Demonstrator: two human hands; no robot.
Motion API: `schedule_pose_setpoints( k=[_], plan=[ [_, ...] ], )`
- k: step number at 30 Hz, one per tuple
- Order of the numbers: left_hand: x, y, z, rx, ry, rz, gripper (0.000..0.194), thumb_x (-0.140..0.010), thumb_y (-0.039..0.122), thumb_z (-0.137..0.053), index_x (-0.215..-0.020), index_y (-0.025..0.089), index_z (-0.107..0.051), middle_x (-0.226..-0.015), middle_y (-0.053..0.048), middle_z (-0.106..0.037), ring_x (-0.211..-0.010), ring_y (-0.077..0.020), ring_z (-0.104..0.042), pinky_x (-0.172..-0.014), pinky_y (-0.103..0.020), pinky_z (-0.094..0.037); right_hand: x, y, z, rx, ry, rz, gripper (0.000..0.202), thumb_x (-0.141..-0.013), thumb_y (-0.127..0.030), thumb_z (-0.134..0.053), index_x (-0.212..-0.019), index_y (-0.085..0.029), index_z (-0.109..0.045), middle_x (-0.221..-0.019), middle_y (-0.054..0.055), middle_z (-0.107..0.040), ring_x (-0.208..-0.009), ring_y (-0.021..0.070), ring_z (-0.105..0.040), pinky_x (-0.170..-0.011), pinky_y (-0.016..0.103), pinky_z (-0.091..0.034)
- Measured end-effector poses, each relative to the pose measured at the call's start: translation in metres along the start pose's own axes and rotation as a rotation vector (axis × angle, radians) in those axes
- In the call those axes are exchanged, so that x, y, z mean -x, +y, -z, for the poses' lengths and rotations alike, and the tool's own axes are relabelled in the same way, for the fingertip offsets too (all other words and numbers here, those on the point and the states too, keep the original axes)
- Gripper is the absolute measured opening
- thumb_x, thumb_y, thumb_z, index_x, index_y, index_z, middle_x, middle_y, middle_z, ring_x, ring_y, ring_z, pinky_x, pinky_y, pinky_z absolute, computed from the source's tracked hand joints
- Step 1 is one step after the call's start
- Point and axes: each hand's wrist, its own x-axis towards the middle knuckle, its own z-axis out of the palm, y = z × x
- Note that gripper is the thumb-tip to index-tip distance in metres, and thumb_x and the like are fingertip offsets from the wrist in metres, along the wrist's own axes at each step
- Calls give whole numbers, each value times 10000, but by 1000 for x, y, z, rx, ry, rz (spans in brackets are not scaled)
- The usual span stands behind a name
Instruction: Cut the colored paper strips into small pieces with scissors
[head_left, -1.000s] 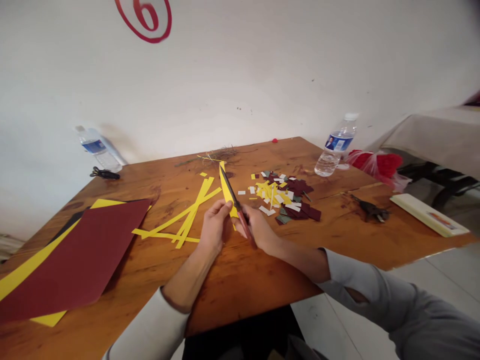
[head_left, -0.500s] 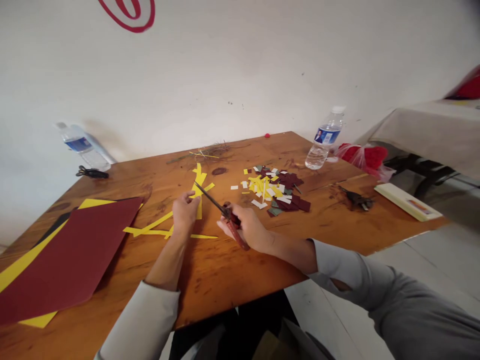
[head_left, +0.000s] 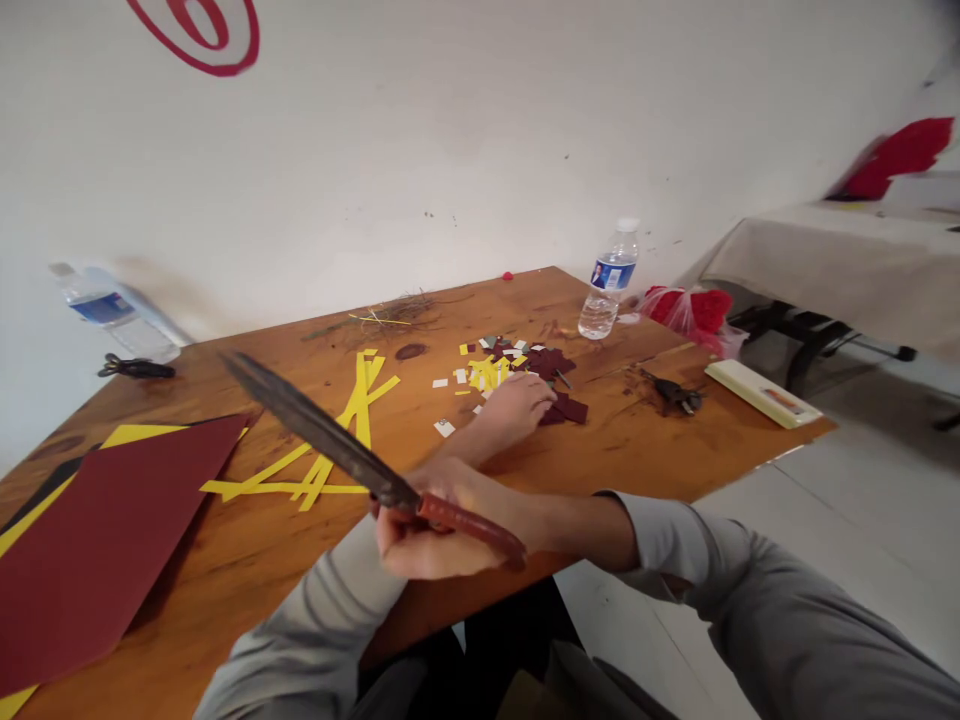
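Observation:
My right hand [head_left: 450, 520] is closed round the red handles of a pair of scissors [head_left: 337, 440], raised close to the camera with the dark blades pointing up and left. The blades look shut. Beneath that arm, my left hand [head_left: 514, 405] reaches across to a pile of small cut paper pieces [head_left: 491, 374] in yellow, white, dark red and grey-green. Its fingers are bent together over the pile's near side; what they hold, if anything, is hidden. Several long yellow paper strips [head_left: 364, 410] lie crossed on the table to the left of the scissors' handles.
Dark red and yellow sheets [head_left: 142, 520] cover the table's left side. Water bottles stand at the back left [head_left: 112, 310] and back right [head_left: 609, 280]. Black pliers-like tools lie at left [head_left: 139, 367] and right [head_left: 673, 393], beside a pale flat box [head_left: 763, 393]. Thin twigs [head_left: 397, 312] lie near the wall.
My left hand has gone from the yellow strips rightward to the paper pile, crossing under my right arm. The scissors have come nearer and higher. The view has shifted slightly right.

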Motion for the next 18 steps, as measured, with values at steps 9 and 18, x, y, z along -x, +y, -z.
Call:
schedule_pose_setpoints(
  k=[9, 18],
  plan=[
    [-21, 17, -31, -397, -216, 132, 95, -882, 198, -670, -972, 188, -639, -1135, -128, -688, -1161, -292, -590, -1046, -424, -455, 7, 12, 5, -299, -115, 79, 122, -816, -183, -666, -777, -249, -572, -699, -64, -568, -643, 128, -563, -604, 215, -469],
    [27, -1, 9, 252, 400, 372, 225, -735, 44, -684, -689, 219, -551, -719, -8, -617, -750, -189, -582, -778, -342, -487, 1, 29, -11, -70, 62, -84, 191, -843, -260, -651, -674, -265, -563, -551, -40, -564, -508, 171, -547, -483, 289, -479]
  ],
)
